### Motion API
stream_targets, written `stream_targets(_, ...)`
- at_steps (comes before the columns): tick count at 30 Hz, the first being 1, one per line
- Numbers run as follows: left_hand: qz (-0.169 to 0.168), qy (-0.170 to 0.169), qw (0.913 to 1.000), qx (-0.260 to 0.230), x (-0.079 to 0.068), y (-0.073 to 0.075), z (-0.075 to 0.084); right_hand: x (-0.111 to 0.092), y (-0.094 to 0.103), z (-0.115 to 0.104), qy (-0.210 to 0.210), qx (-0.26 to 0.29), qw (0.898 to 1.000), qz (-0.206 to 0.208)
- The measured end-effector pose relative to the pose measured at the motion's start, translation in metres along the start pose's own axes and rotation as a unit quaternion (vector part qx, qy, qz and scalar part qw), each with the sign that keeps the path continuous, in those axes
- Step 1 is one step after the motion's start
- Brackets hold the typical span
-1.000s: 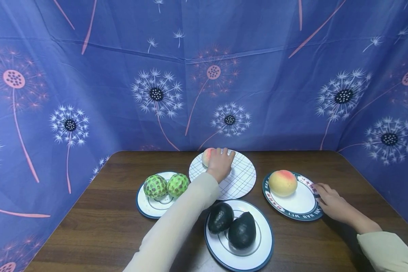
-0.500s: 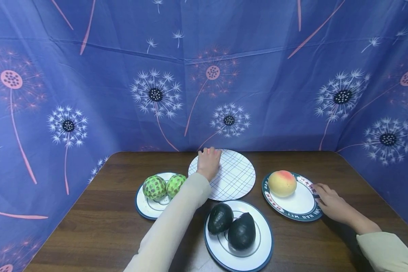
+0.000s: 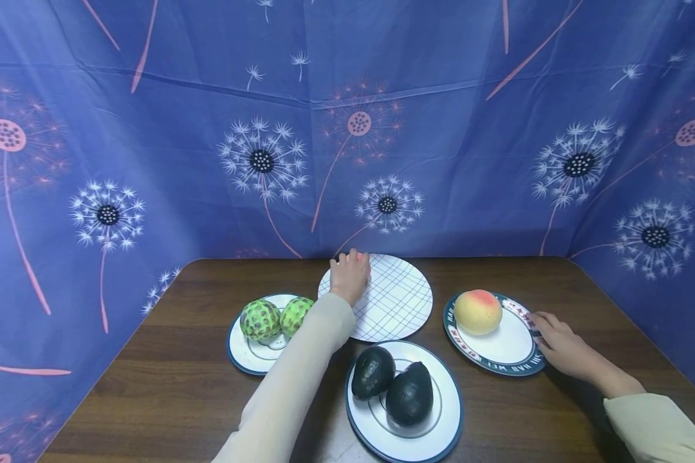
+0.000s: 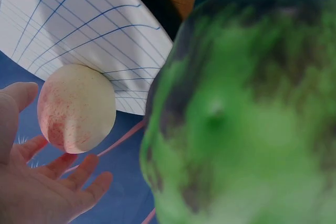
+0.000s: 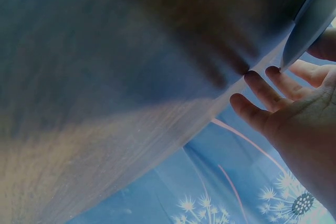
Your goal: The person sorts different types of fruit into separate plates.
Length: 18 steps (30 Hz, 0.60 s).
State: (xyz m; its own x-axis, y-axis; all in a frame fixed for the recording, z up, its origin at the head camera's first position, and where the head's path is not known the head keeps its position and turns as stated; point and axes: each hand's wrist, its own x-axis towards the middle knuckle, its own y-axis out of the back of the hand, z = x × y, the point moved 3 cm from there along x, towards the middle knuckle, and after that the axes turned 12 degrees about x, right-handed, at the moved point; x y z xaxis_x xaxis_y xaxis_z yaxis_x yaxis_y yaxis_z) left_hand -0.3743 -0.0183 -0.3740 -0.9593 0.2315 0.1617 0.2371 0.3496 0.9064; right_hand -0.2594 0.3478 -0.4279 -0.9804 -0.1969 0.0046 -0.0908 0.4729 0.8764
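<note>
A small pale peach with a pink blush (image 4: 76, 108) sits at the left back of a white plate with a blue grid (image 3: 396, 302). My left hand (image 3: 350, 276) reaches over it and hides most of it in the head view. In the left wrist view the thumb stands apart from the peach, and the spread, slightly bent fingers lie close to its pink side; contact is unclear. My right hand (image 3: 564, 347) rests its fingers on the rim of a green-edged plate (image 3: 512, 341) with lettering. A larger peach (image 3: 478, 312) sits on that plate.
Two green custard apples (image 3: 260, 319) lie on a blue-rimmed plate (image 3: 244, 355) under the left forearm; one fills much of the left wrist view. Two dark avocados (image 3: 410, 393) lie on stacked plates (image 3: 448, 424) at the front. A dandelion-patterned cloth (image 3: 440, 128) hangs behind the wooden table (image 3: 145, 386).
My left hand has moved left across the grid plate, from the right side of the small peach to over it. My right hand stays at its plate. The head view has shifted slightly.
</note>
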Motion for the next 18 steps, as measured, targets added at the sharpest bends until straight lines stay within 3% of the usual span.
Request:
stream_targets(7, -0.014, -0.006, 0.9998, 0.010, 0.0018, -0.0064, 0.0008, -0.0001, -0.0005, -0.0007, -0.004, 0.000, 1.000, -0.002)
stream_targets(18, 0.014, 0.011, 0.9998, 0.009, -0.0013, -0.0056, -0.0016, -0.0008, 0.0009, -0.0007, -0.005, 0.004, 1.000, -0.004)
